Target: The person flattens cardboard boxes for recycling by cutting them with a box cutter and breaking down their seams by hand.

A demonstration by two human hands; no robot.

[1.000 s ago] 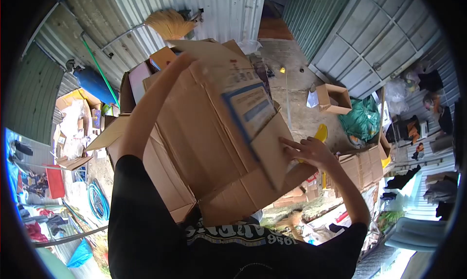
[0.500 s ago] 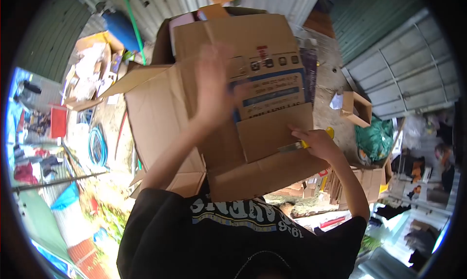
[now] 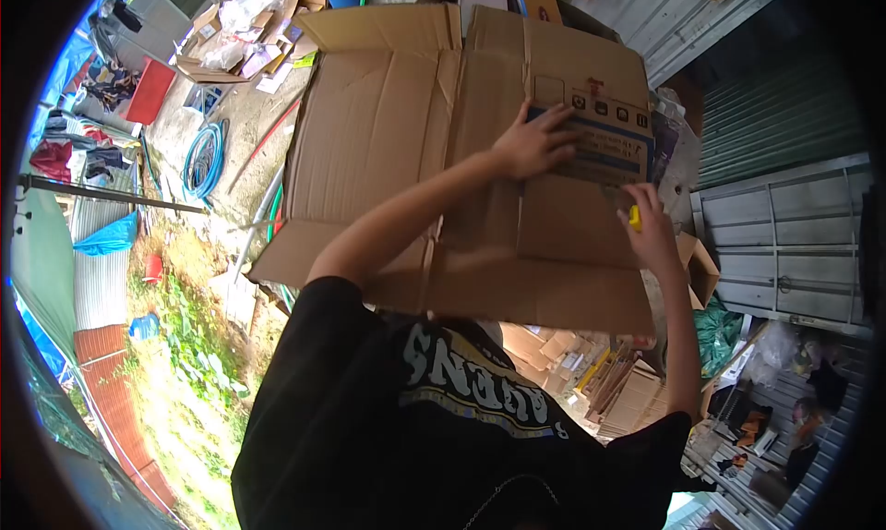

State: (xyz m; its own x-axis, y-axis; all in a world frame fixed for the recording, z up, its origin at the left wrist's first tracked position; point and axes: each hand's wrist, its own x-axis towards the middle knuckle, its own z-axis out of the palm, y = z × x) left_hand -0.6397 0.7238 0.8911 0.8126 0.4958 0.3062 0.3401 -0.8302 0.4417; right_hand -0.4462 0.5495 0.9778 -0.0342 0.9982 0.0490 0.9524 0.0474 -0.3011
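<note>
A large opened-out cardboard box (image 3: 360,133) lies in front of my body, its flaps spread to the sides and toward me. My left hand (image 3: 537,144) rests flat with fingers spread on the printed panel, near its row of symbols and blue band. At the panel's right side, my right hand (image 3: 652,223) is closed around a yellow utility knife (image 3: 635,218). Most of the knife is hidden by the fingers, and I cannot make out its blade clearly. The right hand is close to the cardboard's right edge.
Behind the cardboard stand more boxes (image 3: 538,2). Stacked flat cardboard (image 3: 632,396) lies below right, near a green bag (image 3: 715,338). A coiled blue hose (image 3: 204,161) and a red container (image 3: 150,91) are at left. A metal gate (image 3: 794,244) stands at right.
The view has shifted. My left hand has come down flat onto the printed panel. My right hand has moved up the cardboard's right side with the knife; the left flap now lies spread wider.
</note>
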